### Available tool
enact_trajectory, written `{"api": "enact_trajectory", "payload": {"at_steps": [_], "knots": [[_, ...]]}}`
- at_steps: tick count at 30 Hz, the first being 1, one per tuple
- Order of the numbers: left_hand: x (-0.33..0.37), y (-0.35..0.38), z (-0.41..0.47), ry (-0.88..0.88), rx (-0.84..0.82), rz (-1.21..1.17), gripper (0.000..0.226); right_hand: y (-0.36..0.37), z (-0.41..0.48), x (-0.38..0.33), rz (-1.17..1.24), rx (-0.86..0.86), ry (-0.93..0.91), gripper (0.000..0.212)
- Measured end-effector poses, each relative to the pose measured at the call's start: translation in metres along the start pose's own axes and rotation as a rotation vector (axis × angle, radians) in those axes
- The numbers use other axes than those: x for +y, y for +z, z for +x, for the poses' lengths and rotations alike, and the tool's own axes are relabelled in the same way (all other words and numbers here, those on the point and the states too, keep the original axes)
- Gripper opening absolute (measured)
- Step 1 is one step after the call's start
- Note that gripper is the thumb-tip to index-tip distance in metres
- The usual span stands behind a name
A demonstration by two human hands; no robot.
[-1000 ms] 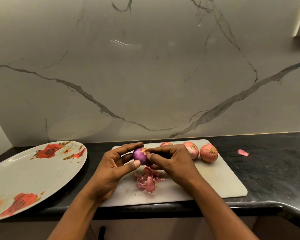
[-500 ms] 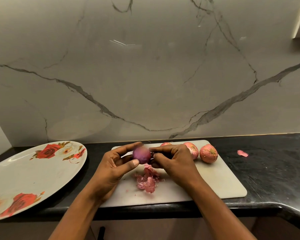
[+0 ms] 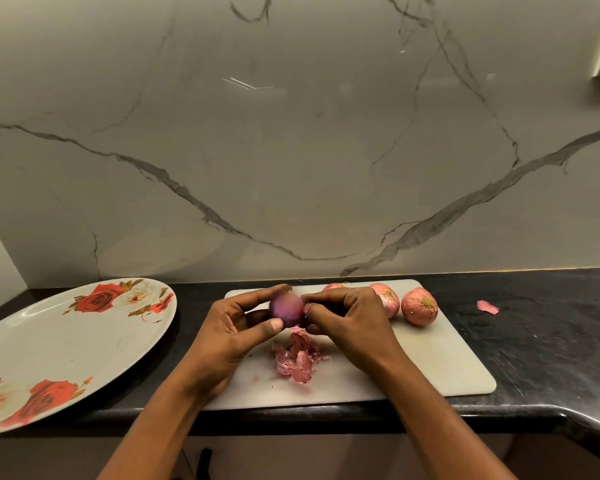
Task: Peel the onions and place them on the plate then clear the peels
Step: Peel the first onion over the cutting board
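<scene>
one back onion (image 3: 333,286) is mostly hidden behind the right hand (image 3: 350,323); the plate (image 3: 49,344) at 9 o'clock is cut off; left hand (image 3: 229,337) and right hand both pinch the purple onion (image 3: 286,310) above the board (image 3: 430,368), peels (image 3: 297,358) at its 6 o'clock

You are facing a black counter (image 3: 551,358) that runs left to right, and its near edge curves toward you at the right end. At the left lies a large plate (image 3: 84,341), pale with red roses printed at its far and near rims. Just right of it, with a strip of bare counter between, a pale cutting board (image 3: 430,362) lies flat, reaching almost to the near edge. Along the board's far side sit three unpeeled onions (image 3: 419,306) in a row. A pile of peels (image 3: 297,358) lies at mid-board. Right of the board, a scrap of peel (image 3: 487,306) rests alone on the counter.
</scene>
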State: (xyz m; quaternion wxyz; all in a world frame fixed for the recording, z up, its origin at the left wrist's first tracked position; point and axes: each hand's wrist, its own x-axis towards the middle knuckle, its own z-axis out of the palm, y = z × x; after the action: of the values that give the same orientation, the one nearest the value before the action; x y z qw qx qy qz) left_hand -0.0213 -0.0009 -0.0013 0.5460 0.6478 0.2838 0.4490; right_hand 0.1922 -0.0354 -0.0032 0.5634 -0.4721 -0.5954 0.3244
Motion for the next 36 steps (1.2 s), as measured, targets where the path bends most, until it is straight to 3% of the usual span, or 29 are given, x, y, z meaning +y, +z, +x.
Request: {"api": "enact_trajectory", "payload": {"at_steps": [3, 21, 25, 29, 36], "knots": [[-0.0006, -0.0007, 0.0003, 0.005, -0.012, 0.019, 0.055, 0.0001, -0.0012, -0.0008, -0.037, -0.008, -0.005, 0.029], [-0.0014, 0.0021, 0.0026, -0.006, 0.016, 0.001, 0.055, 0.0020, -0.0011, 0.0000, -0.010, 0.037, 0.027, 0.022], [-0.0013, 0.0055, 0.0023, -0.002, 0.060, 0.003, 0.054, 0.0011, -0.0036, -0.0044, -0.017, 0.001, -0.010, 0.011], [-0.0020, 0.0044, 0.0022, 0.016, 0.074, 0.028, 0.053, 0.0005, -0.0040, -0.0041, -0.031, -0.026, -0.016, 0.027], [-0.0017, 0.0032, 0.0032, -0.003, 0.074, -0.034, 0.052, -0.0006, -0.0024, -0.0024, 0.009, -0.037, -0.003, 0.009]]}}
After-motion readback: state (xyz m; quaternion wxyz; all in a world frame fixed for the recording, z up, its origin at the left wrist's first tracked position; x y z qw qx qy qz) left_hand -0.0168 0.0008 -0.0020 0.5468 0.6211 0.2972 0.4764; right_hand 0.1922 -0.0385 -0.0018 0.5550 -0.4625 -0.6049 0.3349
